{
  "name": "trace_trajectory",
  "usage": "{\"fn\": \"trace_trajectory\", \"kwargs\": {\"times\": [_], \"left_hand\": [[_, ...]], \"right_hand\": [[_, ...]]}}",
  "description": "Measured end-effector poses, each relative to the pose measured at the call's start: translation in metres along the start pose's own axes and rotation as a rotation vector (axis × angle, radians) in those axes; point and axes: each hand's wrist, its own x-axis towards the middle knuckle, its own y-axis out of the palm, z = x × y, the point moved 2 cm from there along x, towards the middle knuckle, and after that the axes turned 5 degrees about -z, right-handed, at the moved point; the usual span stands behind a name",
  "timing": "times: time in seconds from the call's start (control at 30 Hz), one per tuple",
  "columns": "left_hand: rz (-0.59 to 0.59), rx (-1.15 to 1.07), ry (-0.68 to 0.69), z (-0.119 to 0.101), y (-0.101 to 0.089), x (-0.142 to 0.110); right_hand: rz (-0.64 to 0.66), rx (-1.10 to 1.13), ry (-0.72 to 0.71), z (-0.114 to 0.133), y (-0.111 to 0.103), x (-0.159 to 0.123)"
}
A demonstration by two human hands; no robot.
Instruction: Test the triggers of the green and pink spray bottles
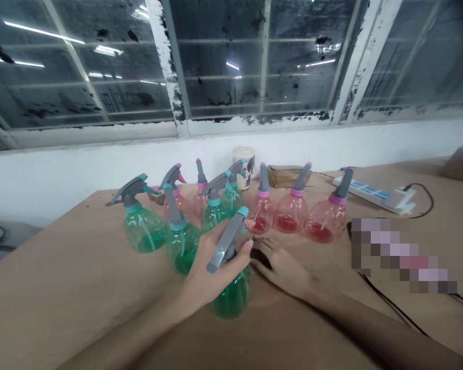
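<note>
My left hand (210, 257) is wrapped round the neck of a green spray bottle (231, 298), its grey sprayer head poking up between thumb and fingers. Dark green liquid shows in the bottle's lower part. Just right of it, my right hand (283, 264) rests low over the table, fingers stretched forward and thumb apart, with nothing seen in it. Beside the left hand stand another green spray bottle (181, 246) and, farther left, a third one (144, 228). Beyond the right hand are pink spray bottles (289, 213) holding some red liquid.
A paper cup (244, 154) and a brown taped package (287, 176) stand near the wall. On the right lie a white power strip (374, 195) with a plugged-in cable, a pixelated object (401, 254) and black cords. A brown box (461, 162) sits at the far right.
</note>
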Motion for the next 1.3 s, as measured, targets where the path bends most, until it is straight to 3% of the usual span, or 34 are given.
{"fn": "trace_trajectory", "kwargs": {"times": [0.97, 1.3], "left_hand": [[0.055, -0.083, -0.021, 0.000, 0.001, 0.000], [0.029, 0.037, 0.010, -0.002, -0.004, 0.002]], "right_hand": [[0.003, -0.021, 0.040, -0.002, 0.001, -0.002], [-0.032, -0.032, 0.024, 0.000, 0.001, -0.003]]}}
